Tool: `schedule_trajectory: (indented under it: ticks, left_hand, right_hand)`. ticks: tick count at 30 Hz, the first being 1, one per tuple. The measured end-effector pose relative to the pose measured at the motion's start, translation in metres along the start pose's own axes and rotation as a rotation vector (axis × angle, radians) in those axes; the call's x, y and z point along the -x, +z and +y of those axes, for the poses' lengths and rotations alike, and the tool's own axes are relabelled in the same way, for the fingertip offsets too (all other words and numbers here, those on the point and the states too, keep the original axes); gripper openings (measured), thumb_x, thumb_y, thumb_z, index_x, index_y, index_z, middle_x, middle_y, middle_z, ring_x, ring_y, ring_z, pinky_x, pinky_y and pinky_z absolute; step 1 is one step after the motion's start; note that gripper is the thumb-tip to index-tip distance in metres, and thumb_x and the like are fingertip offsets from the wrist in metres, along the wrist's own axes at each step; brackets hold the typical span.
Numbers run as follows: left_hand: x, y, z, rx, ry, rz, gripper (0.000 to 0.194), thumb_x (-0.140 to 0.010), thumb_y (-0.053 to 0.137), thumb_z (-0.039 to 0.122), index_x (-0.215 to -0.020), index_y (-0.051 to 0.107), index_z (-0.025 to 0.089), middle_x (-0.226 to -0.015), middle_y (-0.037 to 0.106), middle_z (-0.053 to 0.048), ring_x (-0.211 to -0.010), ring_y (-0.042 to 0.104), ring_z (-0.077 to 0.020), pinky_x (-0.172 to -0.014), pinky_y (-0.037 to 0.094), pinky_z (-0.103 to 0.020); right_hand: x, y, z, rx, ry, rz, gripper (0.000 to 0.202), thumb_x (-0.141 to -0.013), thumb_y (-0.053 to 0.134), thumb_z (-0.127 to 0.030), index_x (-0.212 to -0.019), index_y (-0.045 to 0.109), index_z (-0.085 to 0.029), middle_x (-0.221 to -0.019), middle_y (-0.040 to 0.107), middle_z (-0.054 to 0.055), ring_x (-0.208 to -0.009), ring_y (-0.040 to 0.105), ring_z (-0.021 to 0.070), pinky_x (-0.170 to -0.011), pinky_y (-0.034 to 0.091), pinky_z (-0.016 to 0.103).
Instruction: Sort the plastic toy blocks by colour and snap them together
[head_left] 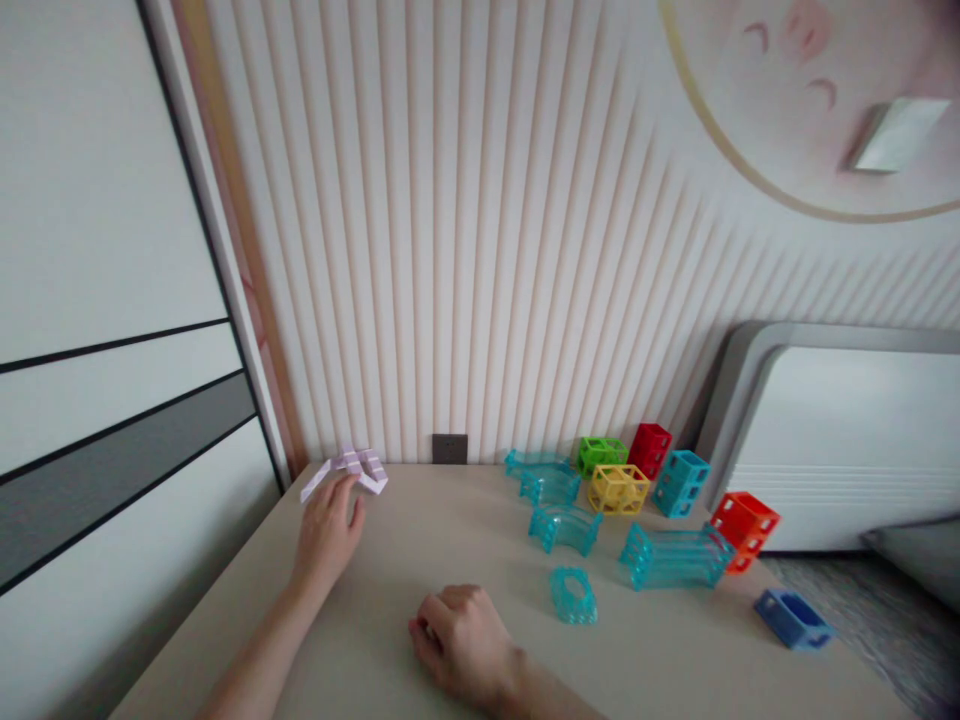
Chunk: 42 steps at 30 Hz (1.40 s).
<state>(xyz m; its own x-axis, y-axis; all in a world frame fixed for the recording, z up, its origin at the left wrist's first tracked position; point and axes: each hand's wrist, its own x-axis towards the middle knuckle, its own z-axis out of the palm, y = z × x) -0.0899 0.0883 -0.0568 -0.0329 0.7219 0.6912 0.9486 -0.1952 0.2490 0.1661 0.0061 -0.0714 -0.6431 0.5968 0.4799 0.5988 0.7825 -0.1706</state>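
At the far left of the table, my left hand (330, 525) reaches toward a folded lavender-and-white paper piece (371, 472). Its fingertips overlap the paper's near edge, and the thumb stands apart from the fingers. Whether the fingertips press on the paper, I cannot tell. Near the front middle, my right hand (466, 640) lies on the table (390, 560), curled into a loose fist with nothing visible in it. To the right of this fist lies a flat translucent teal ring-shaped piece (561, 598).
Curved teal track pieces (564, 530), a long teal track piece (679, 558) and open-sided blocks in green (600, 455), yellow (619, 488), red (649, 450), blue-teal (681, 483), orange (744, 528) and blue (793, 618) fill the right side. A ribbed wall (405, 250) borders the back.
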Motion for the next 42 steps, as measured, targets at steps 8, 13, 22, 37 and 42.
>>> schedule_trajectory:
  ticks: [8,13,22,37,42]
  left_hand:
    - [0.009,0.012,-0.089,-0.359,-0.294,-0.144,0.057,-0.097,0.036,0.035,-0.142,0.041,0.0,-0.131,0.058,-0.027,-0.122,0.058,-0.0367,-0.101,0.046,-0.046]
    - [0.006,0.023,-0.099,-0.308,-0.327,-0.28,0.047,-0.097,0.038,0.033,-0.132,0.055,0.007,-0.115,0.069,-0.02,-0.105,0.067,-0.032,-0.091,0.052,-0.04]
    - [0.002,0.011,-0.083,-0.362,-0.286,-0.293,0.042,-0.097,0.032,0.031,-0.107,0.067,0.01,-0.098,0.07,-0.018,-0.094,0.068,-0.0315,-0.086,0.052,-0.039]
    - [0.015,-0.028,0.014,0.191,-0.178,0.097,0.035,-0.096,0.038,0.039,-0.113,0.06,0.017,-0.106,0.073,-0.014,-0.091,0.07,-0.0272,-0.084,0.053,-0.037]
    - [0.033,-0.027,0.066,0.44,-0.082,0.028,0.028,-0.094,0.046,0.039,-0.106,0.064,0.021,-0.101,0.075,-0.011,-0.093,0.071,-0.0258,-0.083,0.055,-0.034]
  right_hand:
    - [0.007,-0.009,0.004,-0.155,0.184,-0.101,0.01,-0.091,0.058,-0.024,-0.08,0.058,-0.023,-0.069,0.071,-0.002,-0.059,0.063,0.0126,-0.057,0.034,0.023]
    - [0.006,-0.01,0.005,-0.187,0.219,-0.14,0.01,-0.089,0.059,-0.025,-0.08,0.06,-0.023,-0.072,0.072,-0.002,-0.06,0.063,0.0124,-0.057,0.034,0.023]
    - [0.007,-0.014,0.004,-0.185,0.229,-0.168,0.011,-0.09,0.059,-0.026,-0.08,0.063,-0.023,-0.071,0.071,-0.001,-0.061,0.062,0.0129,-0.059,0.036,0.023]
    - [0.015,-0.011,0.02,-0.609,0.524,0.188,0.046,-0.094,0.059,-0.034,-0.137,0.051,-0.022,-0.096,0.07,0.005,-0.07,0.063,0.0143,-0.064,0.05,0.024]
    - [0.02,-0.008,0.023,-0.75,0.51,0.381,0.089,-0.086,0.07,-0.037,-0.157,0.017,-0.025,-0.134,0.057,0.013,-0.113,0.062,0.0242,-0.096,0.051,0.037]
